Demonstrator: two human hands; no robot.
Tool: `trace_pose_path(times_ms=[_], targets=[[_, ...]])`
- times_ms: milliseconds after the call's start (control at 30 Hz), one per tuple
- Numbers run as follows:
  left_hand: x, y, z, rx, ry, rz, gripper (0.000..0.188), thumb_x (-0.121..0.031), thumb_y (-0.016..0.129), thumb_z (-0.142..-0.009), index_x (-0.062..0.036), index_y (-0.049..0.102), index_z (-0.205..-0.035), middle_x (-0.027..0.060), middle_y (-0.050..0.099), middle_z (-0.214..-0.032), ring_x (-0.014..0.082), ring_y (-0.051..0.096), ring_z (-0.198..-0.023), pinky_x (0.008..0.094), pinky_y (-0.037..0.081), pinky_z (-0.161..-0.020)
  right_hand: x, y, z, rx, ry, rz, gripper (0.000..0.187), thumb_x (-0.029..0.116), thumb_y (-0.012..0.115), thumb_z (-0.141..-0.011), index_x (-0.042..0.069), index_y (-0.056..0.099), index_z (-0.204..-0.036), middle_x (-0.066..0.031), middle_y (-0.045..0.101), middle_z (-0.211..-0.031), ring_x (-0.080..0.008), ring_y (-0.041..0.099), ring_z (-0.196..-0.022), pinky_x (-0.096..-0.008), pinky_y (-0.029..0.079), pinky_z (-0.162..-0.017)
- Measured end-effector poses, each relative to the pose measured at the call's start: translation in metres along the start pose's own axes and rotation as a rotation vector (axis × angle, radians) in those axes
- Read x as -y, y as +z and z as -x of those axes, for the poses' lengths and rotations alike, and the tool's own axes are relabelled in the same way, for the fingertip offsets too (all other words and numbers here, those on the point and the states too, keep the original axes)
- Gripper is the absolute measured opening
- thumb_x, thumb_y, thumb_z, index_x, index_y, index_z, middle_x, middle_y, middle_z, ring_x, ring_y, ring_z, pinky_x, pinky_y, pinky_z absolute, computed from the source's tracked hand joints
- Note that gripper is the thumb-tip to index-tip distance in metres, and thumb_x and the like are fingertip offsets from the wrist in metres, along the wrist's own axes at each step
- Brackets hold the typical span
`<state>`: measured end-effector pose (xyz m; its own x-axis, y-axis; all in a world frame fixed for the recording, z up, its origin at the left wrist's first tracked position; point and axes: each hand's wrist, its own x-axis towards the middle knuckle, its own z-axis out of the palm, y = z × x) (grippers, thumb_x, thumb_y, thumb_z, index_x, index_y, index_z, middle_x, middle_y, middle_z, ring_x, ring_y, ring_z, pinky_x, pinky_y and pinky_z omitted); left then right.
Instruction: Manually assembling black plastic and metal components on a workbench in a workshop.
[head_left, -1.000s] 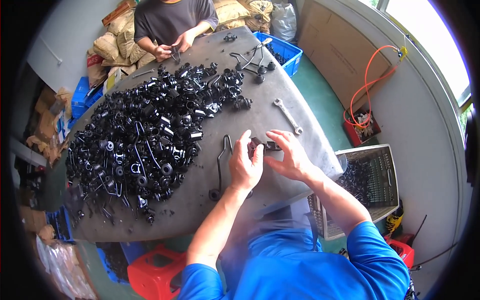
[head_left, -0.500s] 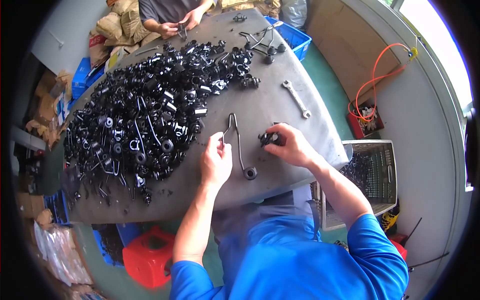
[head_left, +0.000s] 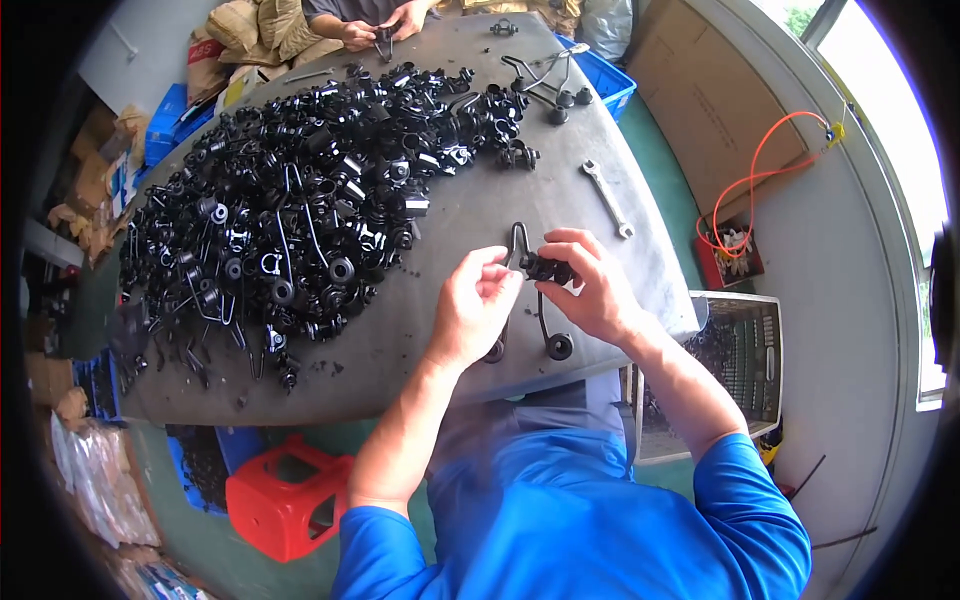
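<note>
Just in front of me, above the grey table [head_left: 440,370], my two hands are close together. My left hand [head_left: 475,308] pinches one leg of a bent black metal rod [head_left: 519,236], whose looped top points away from me. Round black end pieces [head_left: 559,346] show at the rod's near ends. In the fingers of my right hand [head_left: 600,295] is a small black clamp [head_left: 547,268], up against the rod. Fingers partly hide where the two parts meet. A large heap of black clamps and rods [head_left: 290,200] covers the table to the left.
An open-ended wrench [head_left: 608,200] lies to the right. Several assembled rods [head_left: 555,95] rest near the far edge. Across the table, another person's hands [head_left: 385,32] hold a black part. A red stool [head_left: 270,505] and grey crate [head_left: 705,455] stand below the table's edge.
My right hand has brought the black clamp left to the rod. My left hand has shifted right with the rod, and the hands now nearly meet.
</note>
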<state>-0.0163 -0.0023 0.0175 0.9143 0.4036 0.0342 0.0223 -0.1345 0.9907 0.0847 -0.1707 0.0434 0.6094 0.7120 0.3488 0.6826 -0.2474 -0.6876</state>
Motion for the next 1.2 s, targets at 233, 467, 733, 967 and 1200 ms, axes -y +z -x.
trace_pose_path(times_ms=[233,467,733,967,1200], targets=[[-0.003,0.001,0.0,0.201,-0.126,0.348,0.03,0.005,0.06,-0.09,0.0034,0.056,-0.12,0.0104,0.066,-0.102,0.0129,0.065,-0.088,0.0255,0.056,-0.077,0.009,-0.003,0.003,0.12,-0.014,-0.113,0.042,0.01,0.076,-0.078,0.007,0.061,-0.117,-0.0118,0.057,-0.122,-0.0254,0.063,-0.1,-0.0318,0.055,-0.071],[-0.007,0.002,-0.005,0.196,-0.031,0.369,0.021,-0.003,0.065,-0.091,0.0028,0.062,-0.111,0.0101,0.068,-0.099,0.0122,0.065,-0.088,0.0255,0.056,-0.076,0.003,-0.002,-0.001,0.092,0.001,-0.192,0.043,0.017,0.08,-0.077,0.007,0.062,-0.114,-0.0115,0.058,-0.118,-0.0233,0.063,-0.099,-0.0317,0.054,-0.072],[-0.011,-0.002,-0.015,0.041,0.067,-0.002,0.012,-0.007,0.069,-0.087,0.0025,0.065,-0.095,0.0097,0.071,-0.084,0.0119,0.068,-0.075,0.0255,0.055,-0.066,0.006,0.012,-0.014,0.111,0.041,-0.06,0.04,0.016,0.079,-0.073,0.008,0.064,-0.109,-0.0121,0.06,-0.108,-0.0284,0.064,-0.095,-0.0379,0.055,-0.077],[-0.007,-0.009,-0.01,0.032,0.048,-0.016,0.013,0.0,0.061,-0.088,0.003,0.061,-0.101,0.011,0.071,-0.089,0.0145,0.069,-0.081,0.0279,0.056,-0.071,0.02,0.023,-0.018,0.086,-0.009,0.155,0.036,0.017,0.076,-0.074,0.01,0.064,-0.107,-0.0133,0.059,-0.106,-0.0334,0.065,-0.091,-0.0395,0.055,-0.078],[0.011,-0.014,-0.003,0.068,0.286,-0.167,0.021,0.006,0.059,-0.083,0.0003,0.059,-0.103,0.0135,0.066,-0.096,0.0242,0.068,-0.087,0.0334,0.056,-0.078,0.02,0.024,-0.021,0.177,-0.08,0.277,0.034,0.012,0.074,-0.07,0.008,0.061,-0.102,-0.013,0.058,-0.1,-0.0323,0.064,-0.088,-0.0403,0.055,-0.072]])
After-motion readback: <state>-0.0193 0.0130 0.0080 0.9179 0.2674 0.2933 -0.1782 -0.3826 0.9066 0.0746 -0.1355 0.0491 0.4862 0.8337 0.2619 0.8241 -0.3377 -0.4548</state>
